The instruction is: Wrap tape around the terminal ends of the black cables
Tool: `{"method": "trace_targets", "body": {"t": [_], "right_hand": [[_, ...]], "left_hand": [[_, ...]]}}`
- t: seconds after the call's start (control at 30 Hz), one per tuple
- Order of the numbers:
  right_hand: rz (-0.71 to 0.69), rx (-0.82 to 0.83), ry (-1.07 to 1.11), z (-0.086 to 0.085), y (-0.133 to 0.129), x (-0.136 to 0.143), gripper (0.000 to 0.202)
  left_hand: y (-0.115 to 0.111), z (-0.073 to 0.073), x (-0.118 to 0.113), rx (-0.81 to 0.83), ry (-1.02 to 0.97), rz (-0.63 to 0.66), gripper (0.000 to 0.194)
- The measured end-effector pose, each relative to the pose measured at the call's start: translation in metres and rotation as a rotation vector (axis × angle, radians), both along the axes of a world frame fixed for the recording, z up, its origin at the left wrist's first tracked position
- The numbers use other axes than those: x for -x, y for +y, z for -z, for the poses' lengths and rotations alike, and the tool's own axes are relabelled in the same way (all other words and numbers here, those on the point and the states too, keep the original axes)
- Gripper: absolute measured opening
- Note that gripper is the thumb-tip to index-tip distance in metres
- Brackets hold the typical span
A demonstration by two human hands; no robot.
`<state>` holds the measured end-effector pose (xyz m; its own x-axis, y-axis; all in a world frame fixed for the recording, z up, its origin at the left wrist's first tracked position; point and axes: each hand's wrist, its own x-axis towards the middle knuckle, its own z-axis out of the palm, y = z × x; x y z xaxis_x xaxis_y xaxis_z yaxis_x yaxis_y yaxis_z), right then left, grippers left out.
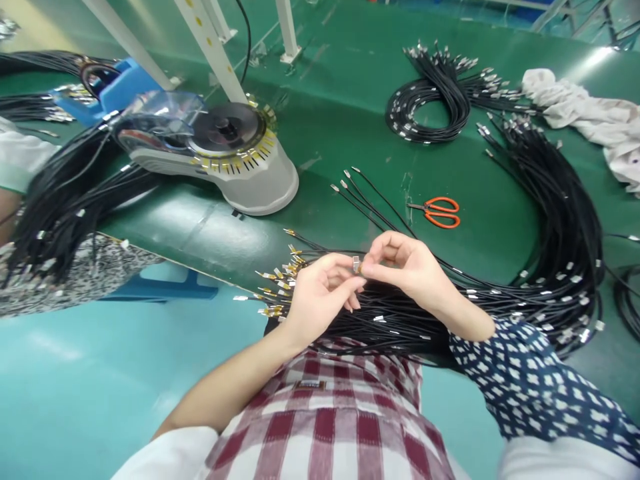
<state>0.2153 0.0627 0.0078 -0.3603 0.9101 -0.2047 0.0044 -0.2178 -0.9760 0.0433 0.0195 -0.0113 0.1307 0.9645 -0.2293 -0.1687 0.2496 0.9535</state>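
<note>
A small silver cable connector, with a bit of yellowish material at its edge, sits between the fingertips of both hands. My left hand has its index finger against the connector's left side, thumb curled below. From the right, my right hand pinches the connector's edge between thumb and forefinger. Beneath both hands lies a thick bundle of black cables along the table's front edge. The cable ends left of my left hand carry metal connectors, several with yellow tape.
Orange-handled scissors lie beyond my right hand. A round grey tape dispenser holds yellow strips around its rim. Coiled cables and a white cloth lie farther back. At left, another person's sleeve shows beside more cables.
</note>
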Motion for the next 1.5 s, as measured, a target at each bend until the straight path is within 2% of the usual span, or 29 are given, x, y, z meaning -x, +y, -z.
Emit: {"method": "trace_targets", "body": {"t": [0.27,0.83,1.27,1.5], "right_hand": [[0.042,-0.085,-0.100,-0.002,-0.002,0.003,0.035],[0.096,-0.107,-0.082,0.002,-0.005,0.010,0.035],[0.055,-0.084,-0.076,-0.005,-0.003,0.008,0.034],[0.058,-0.018,-0.036,-0.001,-0.003,0.007,0.036]], "left_hand": [[0.000,0.000,0.000,-0.008,0.032,0.005,0.021],[-0.001,0.001,0.002,-0.028,0.022,0.019,0.018],[0.002,0.000,0.007,-0.041,0.022,-0.010,0.023],[0.003,0.001,0.007,0.007,-0.035,0.002,0.025]]}}
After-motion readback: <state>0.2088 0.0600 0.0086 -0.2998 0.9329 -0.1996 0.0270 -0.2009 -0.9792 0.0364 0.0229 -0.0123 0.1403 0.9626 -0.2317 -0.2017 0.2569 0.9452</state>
